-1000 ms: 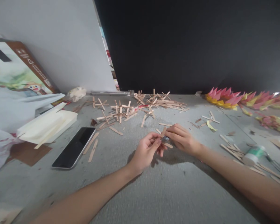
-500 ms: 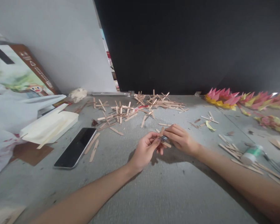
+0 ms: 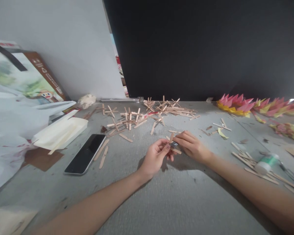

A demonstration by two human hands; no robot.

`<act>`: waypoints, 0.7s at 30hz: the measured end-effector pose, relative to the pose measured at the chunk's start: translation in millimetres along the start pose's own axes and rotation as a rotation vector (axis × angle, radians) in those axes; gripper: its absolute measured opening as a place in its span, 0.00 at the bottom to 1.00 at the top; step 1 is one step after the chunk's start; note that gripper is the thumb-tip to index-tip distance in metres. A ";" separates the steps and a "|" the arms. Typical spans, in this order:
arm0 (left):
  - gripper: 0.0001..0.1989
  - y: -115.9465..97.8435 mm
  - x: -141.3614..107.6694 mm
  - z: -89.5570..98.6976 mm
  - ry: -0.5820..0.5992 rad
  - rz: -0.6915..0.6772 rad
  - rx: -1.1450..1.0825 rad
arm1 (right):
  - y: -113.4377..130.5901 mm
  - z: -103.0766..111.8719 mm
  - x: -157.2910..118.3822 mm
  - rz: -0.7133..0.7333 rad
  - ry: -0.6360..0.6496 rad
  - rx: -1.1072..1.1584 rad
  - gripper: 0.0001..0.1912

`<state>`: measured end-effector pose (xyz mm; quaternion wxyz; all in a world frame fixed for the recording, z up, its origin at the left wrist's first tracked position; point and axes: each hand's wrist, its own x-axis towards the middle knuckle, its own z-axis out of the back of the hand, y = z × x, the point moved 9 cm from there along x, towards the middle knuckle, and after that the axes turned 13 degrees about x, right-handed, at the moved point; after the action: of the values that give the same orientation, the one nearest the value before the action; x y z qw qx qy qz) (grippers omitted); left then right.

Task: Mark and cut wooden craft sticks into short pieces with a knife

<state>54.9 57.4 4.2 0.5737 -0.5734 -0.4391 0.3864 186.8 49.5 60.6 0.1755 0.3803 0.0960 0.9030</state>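
My left hand (image 3: 153,159) pinches a small piece of crossed wooden sticks (image 3: 171,137) between thumb and fingers, above the grey table. Right beside it, my right hand (image 3: 192,147) has its fingers closed on a small dark and grey object (image 3: 174,143), which touches the sticks. What that object is cannot be made out. One stick end points up and another points to the right below the right fingers. Beyond the hands lies a pile of loose and crossed wooden sticks (image 3: 183,111).
A black phone (image 3: 85,154), a white paper tray (image 3: 75,127) and a plastic bag (image 3: 9,130) are at left. Pink and yellow paper flowers (image 3: 237,104) stand at back right. A green-labelled bottle (image 3: 267,163) lies among sticks at right. A dark panel (image 3: 198,49) rises behind.
The view has shifted slightly, so the objects appear a little further right. Both hands keep nearly the same pose around the sticks.
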 end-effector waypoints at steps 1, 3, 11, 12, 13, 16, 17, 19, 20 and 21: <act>0.21 -0.4 -0.2 -0.1 0.001 -0.001 0.003 | 0.4 -0.1 0.0 0.000 -0.001 -0.003 0.19; 0.21 -1.6 -0.6 -1.0 0.009 -0.008 0.015 | 3.1 0.7 0.4 0.011 -0.007 -0.017 0.19; 0.22 -0.7 0.0 0.3 -0.009 0.001 -0.014 | 7.2 4.3 1.6 0.016 -0.021 -0.042 0.19; 0.22 -1.2 0.2 0.3 -0.008 -0.005 -0.012 | 7.0 3.9 1.4 0.011 -0.020 -0.043 0.19; 0.22 -1.5 0.4 0.0 -0.006 -0.010 -0.007 | 6.9 3.2 1.3 0.008 -0.017 -0.044 0.19; 0.22 -1.1 0.6 -1.5 -0.001 -0.009 -0.002 | 7.0 1.1 0.6 0.015 -0.003 -0.047 0.18; 0.22 -0.6 0.6 -1.5 -0.005 -0.007 -0.008 | 7.0 0.7 0.5 0.019 0.002 -0.048 0.18; 0.21 -0.1 0.5 -1.1 -0.015 -0.004 -0.029 | 6.8 0.9 0.5 0.024 0.003 -0.048 0.18; 0.21 -0.1 0.5 -0.9 -0.018 -0.005 -0.036 | 6.9 1.5 0.6 0.025 -0.001 -0.047 0.18; 0.21 -0.2 0.4 -0.9 -0.019 -0.006 -0.037 | 7.3 2.1 0.8 0.028 -0.007 -0.046 0.18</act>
<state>55.9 57.5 4.5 0.5601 -0.5787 -0.4533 0.3820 186.1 43.2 64.9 0.1717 0.3808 0.0692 0.9059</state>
